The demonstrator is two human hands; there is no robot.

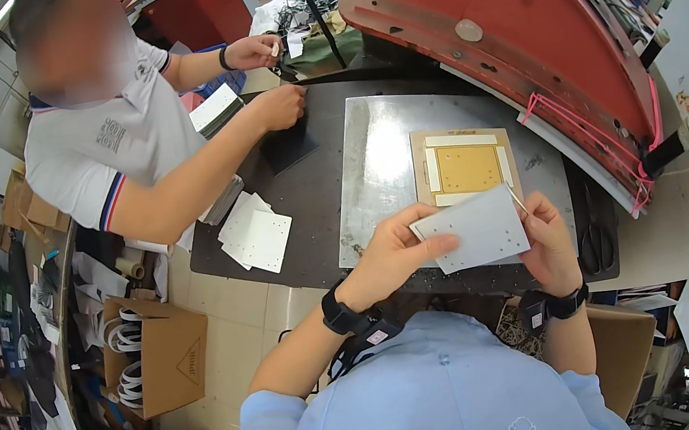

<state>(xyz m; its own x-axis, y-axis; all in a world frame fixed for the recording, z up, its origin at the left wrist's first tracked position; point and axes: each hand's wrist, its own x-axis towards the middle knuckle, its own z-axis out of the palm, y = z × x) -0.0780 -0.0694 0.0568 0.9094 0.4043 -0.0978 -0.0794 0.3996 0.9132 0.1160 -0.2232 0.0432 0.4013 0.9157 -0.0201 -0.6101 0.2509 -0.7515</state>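
While 2 hands flank it, the sheet slants.

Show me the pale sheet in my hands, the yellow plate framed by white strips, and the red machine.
Pale sheet (480,230): head view, middle of its face.
Yellow plate (471,167): head view, middle of its surface.
Red machine (522,10): head view, its broad side.

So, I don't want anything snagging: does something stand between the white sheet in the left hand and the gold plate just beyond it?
Nothing visible does. The left hand holds the white sheet directly, and the gold plate shows uncovered just beyond. What lies right beneath the sheet is hidden.
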